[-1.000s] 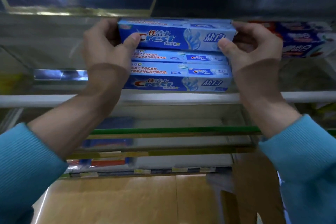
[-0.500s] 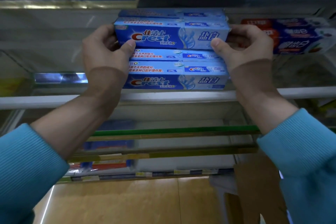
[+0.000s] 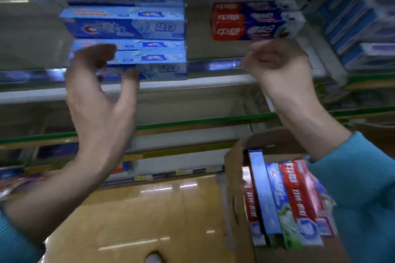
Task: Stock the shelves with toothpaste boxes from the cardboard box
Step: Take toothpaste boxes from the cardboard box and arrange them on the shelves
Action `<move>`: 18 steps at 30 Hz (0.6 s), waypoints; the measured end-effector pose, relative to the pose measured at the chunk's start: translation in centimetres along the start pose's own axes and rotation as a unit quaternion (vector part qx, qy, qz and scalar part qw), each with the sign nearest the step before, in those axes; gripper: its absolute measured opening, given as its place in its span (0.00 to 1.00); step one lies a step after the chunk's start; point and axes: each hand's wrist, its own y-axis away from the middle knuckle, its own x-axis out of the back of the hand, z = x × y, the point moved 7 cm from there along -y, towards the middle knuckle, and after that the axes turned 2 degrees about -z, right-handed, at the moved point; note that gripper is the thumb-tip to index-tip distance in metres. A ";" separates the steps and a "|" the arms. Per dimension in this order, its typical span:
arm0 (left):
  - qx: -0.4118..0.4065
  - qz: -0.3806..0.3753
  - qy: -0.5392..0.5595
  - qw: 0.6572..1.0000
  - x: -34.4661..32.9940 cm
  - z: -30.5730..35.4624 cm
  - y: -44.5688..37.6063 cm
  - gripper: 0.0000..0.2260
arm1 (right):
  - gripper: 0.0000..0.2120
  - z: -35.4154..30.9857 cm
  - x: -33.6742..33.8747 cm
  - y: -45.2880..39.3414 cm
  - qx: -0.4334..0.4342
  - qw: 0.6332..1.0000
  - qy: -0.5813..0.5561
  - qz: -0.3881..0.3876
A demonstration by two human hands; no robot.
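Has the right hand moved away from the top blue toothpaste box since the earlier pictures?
Yes. The right hand has let go of the top blue box and moved right, toward the red toothpaste stack.

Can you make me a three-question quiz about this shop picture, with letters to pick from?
1. Where is the cardboard box?
A. lower right
B. on the top shelf
C. far left

2. What colour are the sleeves?
A. red
B. teal
C. white

3. What is the left hand holding?
A. a red box
B. a bottle
C. nothing

Answers: 1 A, it sits low beside the right arm. 2 B, both cuffs look teal. 3 C, its fingers curl loosely in front of the blue toothpaste stack, gripping nothing.
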 end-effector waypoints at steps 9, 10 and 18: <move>0.071 -0.253 0.143 0.954 -15.3 10.3 15.4 0.07 | 0.09 9.8 10.5 5.7 -0.101 0.990 0.069 -0.064; 0.101 -0.283 0.146 0.943 -17.4 10.5 17.3 0.08 | 0.08 11.2 11.3 6.7 -0.122 0.986 0.079 -0.079; 0.360 -0.380 -0.151 0.838 -29.0 3.6 24.9 0.32 | 0.05 17.1 15.9 11.5 -0.205 0.959 0.100 -0.170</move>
